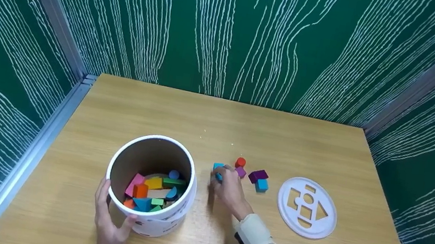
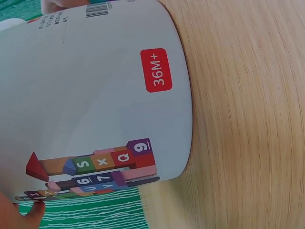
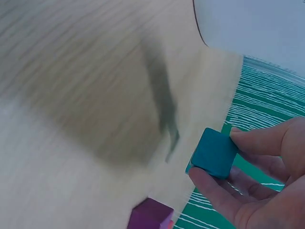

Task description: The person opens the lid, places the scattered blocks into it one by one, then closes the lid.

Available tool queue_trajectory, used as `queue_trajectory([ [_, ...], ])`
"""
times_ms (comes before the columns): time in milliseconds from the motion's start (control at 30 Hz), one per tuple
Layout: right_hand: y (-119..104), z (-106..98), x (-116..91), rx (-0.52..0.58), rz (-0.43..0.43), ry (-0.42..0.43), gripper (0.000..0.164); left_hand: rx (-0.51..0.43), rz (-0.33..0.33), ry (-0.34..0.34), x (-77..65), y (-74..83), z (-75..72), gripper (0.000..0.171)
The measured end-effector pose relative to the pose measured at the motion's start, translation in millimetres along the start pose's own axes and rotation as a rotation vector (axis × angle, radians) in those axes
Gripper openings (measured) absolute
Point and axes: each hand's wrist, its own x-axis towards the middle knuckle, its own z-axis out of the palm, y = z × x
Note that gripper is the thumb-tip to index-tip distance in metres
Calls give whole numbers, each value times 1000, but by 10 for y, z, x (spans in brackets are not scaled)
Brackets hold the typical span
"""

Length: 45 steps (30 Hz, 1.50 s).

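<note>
One cube [image 3: 215, 152] is pinched by its sides in my right hand [image 1: 230, 187], likely for a sure grip, while my left hand [image 1: 111, 223], spread wide, touches the tub [image 1: 158, 226] to its right, seemingly steadying it.

The right hand [image 3: 274, 179] pinches a teal block [image 3: 215, 152]. On the desk [image 3: 71, 71], a purple block [image 3: 150, 214] (cut off by the bottom edge) lies near; a white tub [image 3: 257, 24] fills the upper right corner, before green-and-white wall [image 3: 264, 105].
</note>
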Motion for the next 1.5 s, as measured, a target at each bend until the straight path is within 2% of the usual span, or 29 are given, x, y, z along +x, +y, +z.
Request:
queue_trajectory([
  [133, -34, -70, -14, 10, 20, 23, 31, -1, -5, 1, -1, -4, 3, 88],
  [333, -79, -175, -22, -55, -41, 103, 24, -25, 24, 10, -3, -29, 5, 88],
  [433, -117, -244, -32, -41, -64, 116, 23, -30, 21, 11, -7, -13, 1, 89],
  [700, -261, -444, -56, -21, -170, 170, 16, -43, -11, 13, 16, 319, -40, 83],
  [800, -298, -485, -69, -5, -215, 196, 15, -33, -18, 11, 20, 365, -47, 83],
  [900, -326, -515, -79, 10, -247, 219, 15, -53, -14, 13, 16, 351, -44, 82],
  [1167, -393, -588, -105, 26, -263, 239, 17, -24, 22, 14, -2, 15, -2, 89],
  [1333, -461, -643, -135, 9, -278, 255, 16, -60, 63, 16, 0, -34, 2, 87],
  [1500, -544, -691, -165, 14, -303, 275, 16, -52, 56, 15, 1, -43, 6, 87],
])
